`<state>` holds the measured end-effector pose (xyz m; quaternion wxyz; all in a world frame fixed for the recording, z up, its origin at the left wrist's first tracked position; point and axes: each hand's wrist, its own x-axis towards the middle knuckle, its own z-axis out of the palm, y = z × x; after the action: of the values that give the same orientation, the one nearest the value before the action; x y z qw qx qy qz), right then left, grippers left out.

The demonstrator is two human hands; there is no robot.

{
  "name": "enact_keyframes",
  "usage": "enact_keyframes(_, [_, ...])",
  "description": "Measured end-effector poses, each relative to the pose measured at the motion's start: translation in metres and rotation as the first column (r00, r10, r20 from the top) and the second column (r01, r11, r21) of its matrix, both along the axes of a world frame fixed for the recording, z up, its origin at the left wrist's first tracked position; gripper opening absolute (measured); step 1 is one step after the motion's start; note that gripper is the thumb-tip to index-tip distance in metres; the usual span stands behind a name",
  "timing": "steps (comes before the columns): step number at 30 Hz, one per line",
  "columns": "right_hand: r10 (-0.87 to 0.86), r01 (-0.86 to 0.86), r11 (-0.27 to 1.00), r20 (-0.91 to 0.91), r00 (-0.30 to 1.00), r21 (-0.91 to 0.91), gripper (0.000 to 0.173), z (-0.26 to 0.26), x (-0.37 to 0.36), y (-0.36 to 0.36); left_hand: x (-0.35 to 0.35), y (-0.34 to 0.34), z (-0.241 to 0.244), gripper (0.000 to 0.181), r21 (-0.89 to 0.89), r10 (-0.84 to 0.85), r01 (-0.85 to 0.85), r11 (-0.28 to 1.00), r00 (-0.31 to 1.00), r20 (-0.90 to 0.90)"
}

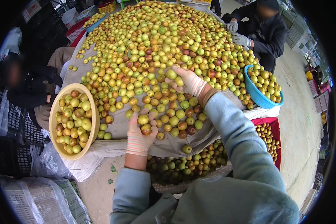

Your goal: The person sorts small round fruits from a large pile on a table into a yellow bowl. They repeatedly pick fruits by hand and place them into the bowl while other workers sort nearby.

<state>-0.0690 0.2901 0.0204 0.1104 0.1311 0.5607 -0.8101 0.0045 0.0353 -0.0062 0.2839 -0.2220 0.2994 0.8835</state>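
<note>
My left hand [141,133], in a striped knit glove with pinkish fingers, holds two jujubes [146,129] in its upturned palm, one greenish and one partly brown. Further out and to the right, my right hand [188,81], gloved alike, grips two yellow-green jujubes [171,74] between thumb and fingers. Both hands are above a large heap of green, yellow and brown jujubes [156,42] spread over a grey cloth [114,126]. Left of my left hand stands a cream plastic basin [95,123] filled with jujubes. A blue plastic basket [247,89] of jujubes sits to the right.
Below the cloth's near edge is a crate of jujubes [190,165]; a red-lined crate [277,151] stands right of it. One co-worker with grey gloves [241,39] sits at the right, another person [30,81] at the left. Plastic-wrapped crates [44,198] stand at lower left.
</note>
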Motion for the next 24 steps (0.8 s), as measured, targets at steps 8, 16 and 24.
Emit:
enact_keyframes(8, [0.207, -0.186, 0.805, -0.026, 0.978, -0.564, 0.067, -0.02, 0.033, -0.005, 0.005, 0.005, 0.005, 0.049, 0.061, -0.09, 0.096, 0.994, 0.992, -0.094])
enact_keyframes(16, [0.21, -0.189, 0.8, -0.03, 0.977, -0.569, 0.059, -0.017, 0.042, -0.023, 0.008, 0.005, 0.002, 0.048, 0.075, -0.071, 0.082, 0.994, 0.987, -0.143])
enact_keyframes(24, [0.227, -0.197, 0.838, -0.004, 0.974, -0.509, 0.056, -0.01, 0.036, -0.067, 0.008, -0.001, -0.001, 0.063, 0.218, 0.038, -0.025, 0.976, 0.998, -0.057])
